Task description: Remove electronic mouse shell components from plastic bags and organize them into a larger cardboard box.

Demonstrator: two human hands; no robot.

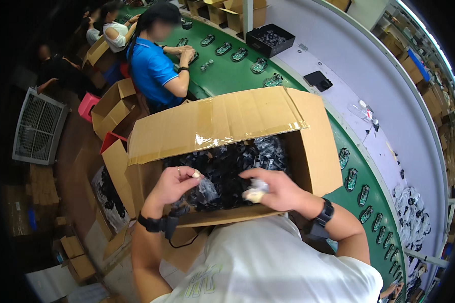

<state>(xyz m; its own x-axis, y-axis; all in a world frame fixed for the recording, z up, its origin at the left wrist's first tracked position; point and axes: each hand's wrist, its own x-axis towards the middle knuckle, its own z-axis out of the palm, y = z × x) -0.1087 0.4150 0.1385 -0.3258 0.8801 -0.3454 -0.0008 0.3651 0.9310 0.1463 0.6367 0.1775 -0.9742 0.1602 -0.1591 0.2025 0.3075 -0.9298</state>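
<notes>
An open cardboard box (217, 121) stands right in front of me, with many small black plastic parts (230, 174) and clear plastic bags (270, 151) inside. Over its near left part, my left hand (173, 186) pinches a clear plastic bag (206, 191) between thumb and fingers. My right hand (278, 191) is above the right part of the box, fingers curled toward the thumb. Something pale and partly see-through shows between them, too blurred to name. Pale covers sit on some fingertips of both hands.
A green conveyor belt (333, 134) curves past the box, carrying several green circuit boards in black shells (351, 179). Beyond lie a black tray (270, 40) and a heap of clear bags (412, 217). A person in blue (154, 63) works at the far left.
</notes>
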